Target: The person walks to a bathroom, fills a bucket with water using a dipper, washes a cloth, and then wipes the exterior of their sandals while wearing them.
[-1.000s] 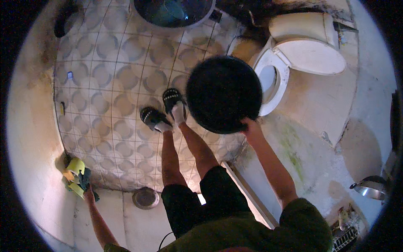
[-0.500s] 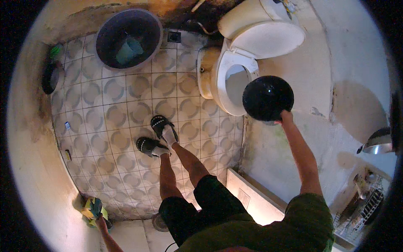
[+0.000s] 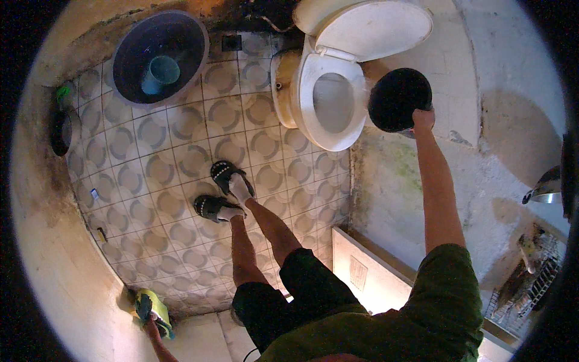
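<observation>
My right hand (image 3: 423, 119) grips the rim of a round black bucket (image 3: 398, 99), with my arm stretched out to the far right. The bucket hangs in the air just right of the bowl of a white toilet (image 3: 306, 99), whose lid (image 3: 377, 30) is up. I look into its dark inside; what it holds is too dark to tell. At the lower left, my left hand (image 3: 152, 327) is closed at a yellow and dark green bundle (image 3: 158, 309) beside the wall. Its fingers are partly hidden, and the bundle's kind is unclear.
A large dark tub (image 3: 123, 72) with a blue-green pail (image 3: 161, 71) inside stands at the far left. A floor drain (image 3: 231, 43) lies between tub and toilet. My slippered feet (image 3: 223, 190) stand on patterned tiles. A wire rack (image 3: 534, 289) is at right.
My right hand has moved the black bucket farther away and slightly right, turning its opening more into view. The whole view has shifted a little. My left hand stays at the yellow bundle.
</observation>
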Demonstrator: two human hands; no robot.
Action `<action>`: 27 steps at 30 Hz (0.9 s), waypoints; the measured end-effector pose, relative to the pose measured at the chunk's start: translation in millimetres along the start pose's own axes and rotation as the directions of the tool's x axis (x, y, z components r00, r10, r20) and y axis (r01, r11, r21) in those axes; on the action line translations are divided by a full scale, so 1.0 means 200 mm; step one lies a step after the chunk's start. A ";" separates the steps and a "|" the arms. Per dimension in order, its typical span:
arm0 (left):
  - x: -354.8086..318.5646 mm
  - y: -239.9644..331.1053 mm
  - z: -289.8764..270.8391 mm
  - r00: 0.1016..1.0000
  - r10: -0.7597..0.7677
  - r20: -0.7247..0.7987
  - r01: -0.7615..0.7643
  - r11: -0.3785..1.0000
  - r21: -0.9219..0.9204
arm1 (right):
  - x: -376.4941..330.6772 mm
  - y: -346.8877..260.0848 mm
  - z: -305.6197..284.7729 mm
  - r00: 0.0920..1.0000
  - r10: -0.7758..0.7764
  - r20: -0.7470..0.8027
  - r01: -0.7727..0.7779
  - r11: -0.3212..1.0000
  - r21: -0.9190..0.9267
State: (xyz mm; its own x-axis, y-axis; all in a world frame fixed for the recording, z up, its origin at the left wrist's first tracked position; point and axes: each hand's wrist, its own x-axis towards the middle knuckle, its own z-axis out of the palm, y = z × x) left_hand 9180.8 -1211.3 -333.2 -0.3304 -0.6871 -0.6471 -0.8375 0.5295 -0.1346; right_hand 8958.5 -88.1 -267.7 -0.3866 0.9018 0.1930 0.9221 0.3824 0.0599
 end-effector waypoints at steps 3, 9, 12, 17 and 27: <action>0.00 -0.01 0.02 1.000 0.006 0.014 -0.005 1.000 -0.018 | -0.03 -0.09 -0.08 0.999 -0.041 0.007 0.041 0.997 -0.059; 0.00 -0.01 0.07 0.999 -0.018 0.046 0.020 0.999 -0.042 | -0.16 -0.27 -0.16 0.988 -0.097 -0.117 0.079 0.985 -0.151; -0.01 -0.03 0.10 0.997 -0.028 0.065 0.033 0.997 -0.065 | -0.31 -0.32 -0.20 0.972 -0.194 -0.135 0.180 0.978 -0.109; -0.02 -0.13 0.18 0.994 -0.058 0.095 0.070 0.990 -0.124 | -0.54 -0.47 -0.30 0.968 -0.252 0.000 0.250 0.963 -0.098; 0.08 0.12 0.49 0.904 0.006 0.428 0.379 0.452 -0.808 | -1.29 -0.68 -0.29 0.943 -0.020 0.332 -0.318 0.238 0.918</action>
State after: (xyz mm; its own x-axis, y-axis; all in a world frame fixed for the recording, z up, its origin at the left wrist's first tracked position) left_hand 9198.5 -1160.7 -420.9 -0.1175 -0.4050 -0.9067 -0.8550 -0.4231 0.2998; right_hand 8934.4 -385.3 -268.9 -0.3898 0.9095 -0.1442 0.3244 -0.0110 -0.9459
